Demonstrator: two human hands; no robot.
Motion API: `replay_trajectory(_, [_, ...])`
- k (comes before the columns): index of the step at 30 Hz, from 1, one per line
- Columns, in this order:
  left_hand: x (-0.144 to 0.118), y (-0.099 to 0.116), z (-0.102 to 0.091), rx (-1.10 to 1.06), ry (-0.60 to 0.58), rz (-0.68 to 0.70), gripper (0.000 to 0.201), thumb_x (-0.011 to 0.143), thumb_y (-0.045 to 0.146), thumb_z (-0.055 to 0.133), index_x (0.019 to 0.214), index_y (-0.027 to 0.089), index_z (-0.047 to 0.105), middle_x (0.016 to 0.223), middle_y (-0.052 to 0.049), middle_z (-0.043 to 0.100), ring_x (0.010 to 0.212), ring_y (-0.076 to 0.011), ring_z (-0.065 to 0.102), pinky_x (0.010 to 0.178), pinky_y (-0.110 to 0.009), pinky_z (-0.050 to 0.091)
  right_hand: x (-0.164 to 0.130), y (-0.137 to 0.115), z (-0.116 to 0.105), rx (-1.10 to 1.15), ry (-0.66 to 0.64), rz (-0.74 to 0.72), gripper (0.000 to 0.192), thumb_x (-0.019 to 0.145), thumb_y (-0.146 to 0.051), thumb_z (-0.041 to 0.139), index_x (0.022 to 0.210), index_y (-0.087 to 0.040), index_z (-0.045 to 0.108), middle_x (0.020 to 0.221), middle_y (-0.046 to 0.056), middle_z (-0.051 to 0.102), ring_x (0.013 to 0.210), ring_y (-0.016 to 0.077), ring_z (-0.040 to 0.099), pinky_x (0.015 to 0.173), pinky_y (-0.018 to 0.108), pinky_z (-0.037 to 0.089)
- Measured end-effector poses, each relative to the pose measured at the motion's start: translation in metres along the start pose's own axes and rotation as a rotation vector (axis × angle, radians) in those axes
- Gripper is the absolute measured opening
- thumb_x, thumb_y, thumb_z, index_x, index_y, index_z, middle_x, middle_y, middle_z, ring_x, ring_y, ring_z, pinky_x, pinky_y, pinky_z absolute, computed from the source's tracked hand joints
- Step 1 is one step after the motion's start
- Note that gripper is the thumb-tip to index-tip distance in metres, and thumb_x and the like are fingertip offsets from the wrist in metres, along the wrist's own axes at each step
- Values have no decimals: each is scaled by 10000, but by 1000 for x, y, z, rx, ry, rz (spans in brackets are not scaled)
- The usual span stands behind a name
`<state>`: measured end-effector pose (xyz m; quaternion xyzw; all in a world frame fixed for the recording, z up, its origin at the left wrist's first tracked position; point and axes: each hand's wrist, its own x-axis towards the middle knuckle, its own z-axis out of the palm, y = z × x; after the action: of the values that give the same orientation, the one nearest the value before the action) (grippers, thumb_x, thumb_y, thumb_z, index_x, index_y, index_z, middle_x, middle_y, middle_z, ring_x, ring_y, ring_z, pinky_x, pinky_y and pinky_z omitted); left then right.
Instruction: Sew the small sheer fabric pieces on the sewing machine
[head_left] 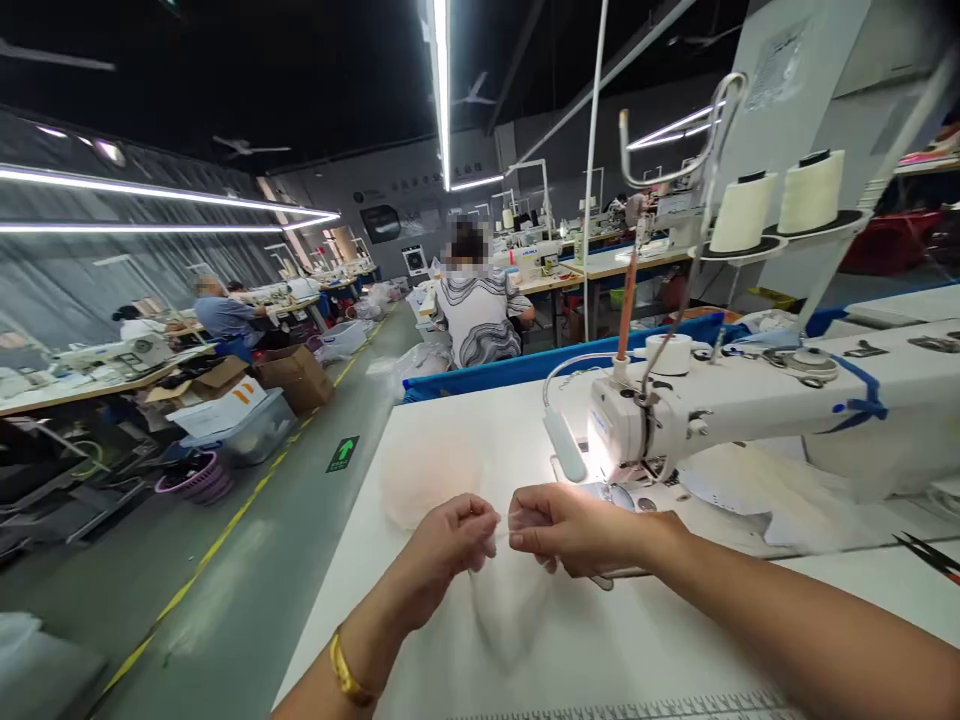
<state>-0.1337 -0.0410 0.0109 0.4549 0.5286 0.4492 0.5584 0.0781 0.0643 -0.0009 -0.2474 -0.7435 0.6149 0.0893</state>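
Right now both hands pinch a sheer, nearly clear fabric piece (504,580) between them, left hand (450,545) and right hand (574,528) closed on its top edge, the rest hanging toward the white table (390,600), just before the sewing machine (750,400).

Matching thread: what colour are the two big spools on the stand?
The thread spools are off-white with dark cores, clearest in the head view.

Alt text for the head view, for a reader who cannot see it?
Left hand and right hand pinch a sheer fabric piece between them above a white table, in front of a lit sewing machine. Seated people work at rows beyond.
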Motion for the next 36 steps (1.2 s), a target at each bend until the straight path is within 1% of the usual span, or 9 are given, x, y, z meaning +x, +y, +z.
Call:
replay_trajectory(5, [12,13,-37,101,269,212,597,637,682,884,784,181,596,644,53,476,549,-81,370,521,-223,254,50,-4,8,303,1,-180,532,673,-580,902,868,-180,611,660,-60,546,568,115,565,572,253,431])
replay_trajectory(9, [29,23,-91,137,494,329,609,633,716,832,836,190,600,650,71,466,517,-65,313,503,-218,223,101,-9,2,434,198,-297,567,674,-605,875,958,-192,611,751,-56,560,629,106,557,685,280,483])
replay_trajectory(12, [47,20,-123,188,661,364,606,641,728,803,847,192,611,610,77,461,513,-79,335,505,-222,239,140,-17,-4,413,330,-310,539,758,-524,824,1128,-207,593,815,-57,560,691,120,608,786,307,521])
replay_trajectory(16, [68,2,-150,270,852,344,553,735,703,759,856,181,625,600,62,501,521,-107,396,508,-235,285,185,-23,-3,305,502,-239,362,872,-355,713,1159,-194,561,838,-48,580,670,130,670,815,323,530])
replay_trajectory(21, [83,-18,-168,390,959,298,332,989,463,695,869,159,635,671,52,532,588,-117,503,575,-235,405,205,-17,2,20,629,-135,281,922,-245,647,1185,-203,557,926,-29,666,615,123,678,727,291,485])
replay_trajectory(26, [84,-28,-169,472,1004,246,312,1020,395,703,846,146,638,719,44,576,606,-112,545,623,-253,500,182,-4,3,-310,656,-72,303,945,-173,590,1248,-173,575,1105,89,692,841,211,706,765,328,476])
replay_trajectory(30, [72,-19,-162,496,1152,296,275,968,418,723,937,154,654,851,-5,640,727,-155,610,715,-305,536,132,19,8,-503,633,-122,436,939,-133,574,1373,-163,564,1344,174,593,1010,269,685,849,382,490])
replay_trajectory(33, [55,1,-134,509,1179,399,353,877,507,714,1011,183,670,1022,-62,673,882,-213,630,814,-346,539,68,47,10,-706,542,-255,416,897,-121,611,1306,-193,635,1256,128,635,1031,262,677,890,373,512])
replay_trajectory(36, [37,15,-83,497,998,487,506,786,653,722,1050,223,699,1060,-61,704,930,-258,644,834,-368,544,-4,68,11,-943,413,-454,224,881,-130,627,1078,-199,705,1117,92,677,990,240,663,858,337,524])
